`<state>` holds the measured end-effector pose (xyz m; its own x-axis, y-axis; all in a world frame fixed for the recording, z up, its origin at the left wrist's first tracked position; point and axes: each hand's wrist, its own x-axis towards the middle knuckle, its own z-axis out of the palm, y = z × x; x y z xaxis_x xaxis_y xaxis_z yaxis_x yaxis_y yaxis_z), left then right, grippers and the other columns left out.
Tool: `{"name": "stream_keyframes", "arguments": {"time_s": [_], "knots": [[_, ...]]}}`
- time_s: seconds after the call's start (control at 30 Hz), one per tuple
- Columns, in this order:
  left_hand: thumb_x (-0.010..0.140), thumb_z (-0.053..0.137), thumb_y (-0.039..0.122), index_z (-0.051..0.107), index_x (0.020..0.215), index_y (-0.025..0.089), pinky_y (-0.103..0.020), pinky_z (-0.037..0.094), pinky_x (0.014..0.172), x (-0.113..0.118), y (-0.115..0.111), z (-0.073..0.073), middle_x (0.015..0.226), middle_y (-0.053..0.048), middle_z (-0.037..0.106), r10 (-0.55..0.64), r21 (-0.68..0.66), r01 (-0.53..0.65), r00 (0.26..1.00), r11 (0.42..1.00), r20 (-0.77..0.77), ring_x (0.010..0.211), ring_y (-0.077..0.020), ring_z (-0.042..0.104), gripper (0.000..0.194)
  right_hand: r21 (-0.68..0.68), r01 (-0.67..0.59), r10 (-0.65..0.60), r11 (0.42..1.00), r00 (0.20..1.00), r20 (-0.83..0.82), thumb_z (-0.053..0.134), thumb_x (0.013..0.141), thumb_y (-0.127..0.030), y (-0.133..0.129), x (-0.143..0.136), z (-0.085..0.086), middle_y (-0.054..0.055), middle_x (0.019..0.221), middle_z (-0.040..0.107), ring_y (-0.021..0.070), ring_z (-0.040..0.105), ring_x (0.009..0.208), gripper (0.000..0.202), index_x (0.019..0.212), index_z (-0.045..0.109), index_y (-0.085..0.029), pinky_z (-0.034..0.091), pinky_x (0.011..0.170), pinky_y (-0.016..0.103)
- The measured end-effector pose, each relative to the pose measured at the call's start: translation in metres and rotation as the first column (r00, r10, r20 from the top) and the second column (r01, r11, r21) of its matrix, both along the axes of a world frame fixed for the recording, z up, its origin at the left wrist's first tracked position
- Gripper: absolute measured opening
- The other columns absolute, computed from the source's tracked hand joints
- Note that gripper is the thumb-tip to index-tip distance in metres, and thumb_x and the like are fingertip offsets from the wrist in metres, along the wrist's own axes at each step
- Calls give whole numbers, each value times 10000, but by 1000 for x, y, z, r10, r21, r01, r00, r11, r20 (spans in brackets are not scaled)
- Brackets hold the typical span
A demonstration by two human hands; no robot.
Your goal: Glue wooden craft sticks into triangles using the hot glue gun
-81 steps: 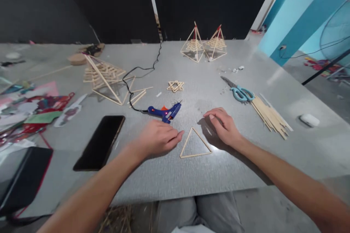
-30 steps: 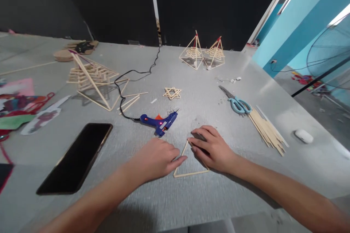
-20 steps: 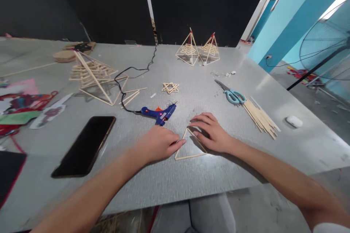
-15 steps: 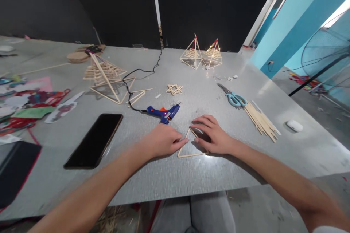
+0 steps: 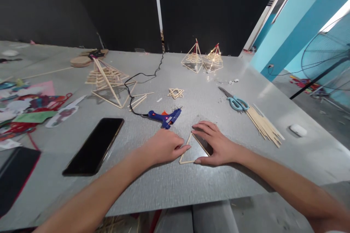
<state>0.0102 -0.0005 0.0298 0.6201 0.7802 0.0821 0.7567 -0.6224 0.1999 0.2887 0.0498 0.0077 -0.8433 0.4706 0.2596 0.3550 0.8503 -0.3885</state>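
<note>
A triangle of thin wooden sticks lies flat on the table in front of me. My left hand rests at its left side, fingers curled under and thumb pressed on the left stick. From the right, my right hand spans the triangle, its thumb on the base stick and its fingertips at the top corner. That palm hides the lower right corner. Just beyond my hands lies a blue glue gun, its nozzle pointing right.
Beyond the glue gun is a small stick star. Scissors and loose sticks lie right. A phone and a stick pyramid stand left, with paper scraps. Two lit pyramids are at the back.
My right thumb has moved from inside the triangle down onto its base stick. My left hand stays at the left stick. The whole view has shifted slightly.
</note>
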Motion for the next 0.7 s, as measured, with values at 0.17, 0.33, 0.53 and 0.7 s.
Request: {"name": "stream_keyframes", "arguments": {"time_s": [0.17, 0.33, 0.53, 0.7], "knots": [[1119, 579, 451, 639, 611, 180, -366, 154, 600, 2, 0, 2, 611, -28, 676, 3, -11, -3, 1000, 1000, -9, 568, -165, 520, 578, 30, -6, 7, 1000, 1000, -9, 805, 861, -764, 0, 1, -1, 250, 1614, 548, 446, 401, 1573, 973, 1569, 563, -142, 373, 1272, 687], [1120, 575, 447, 651, 617, 183, -364, 169, 598, 1, 0, 3, 610, -27, 675, 9, -25, -10, 1000, 1000, -13, 568, -167, 526, 574, 34, -7, 8, 999, 1000, -22, 789, 875, -775, 1, 2, -2, 231, 1632, 543, 436, 401, 1576, 989, 1603, 518, -164, 380, 1275, 684], [1149, 502, 394, 710, 685, 188, -349, 241, 617, 1, 0, 5, 674, -44, 719, 9, -48, -11, 999, 999, -34, 620, -180, 591, 549, 42, 72, -63, 997, 982, -180, 577, 1117, -398, 5, 2, -4, 154, 1515, 659, 332, 524, 1486, 468, 1555, 556, -235, 438, 1251, 622], [1149, 490, 391, 710, 695, 188, -353, 244, 621, 2, 0, 8, 694, -52, 738, 14, -64, -17, 998, 998, -53, 646, -193, 624, 544, 66, 97, -83, 993, 979, -188, 577, 1108, -326, 5, 1, -3, 136, 1466, 697, 323, 562, 1451, 376, 1471, 620, -239, 465, 1231, 623]]}}
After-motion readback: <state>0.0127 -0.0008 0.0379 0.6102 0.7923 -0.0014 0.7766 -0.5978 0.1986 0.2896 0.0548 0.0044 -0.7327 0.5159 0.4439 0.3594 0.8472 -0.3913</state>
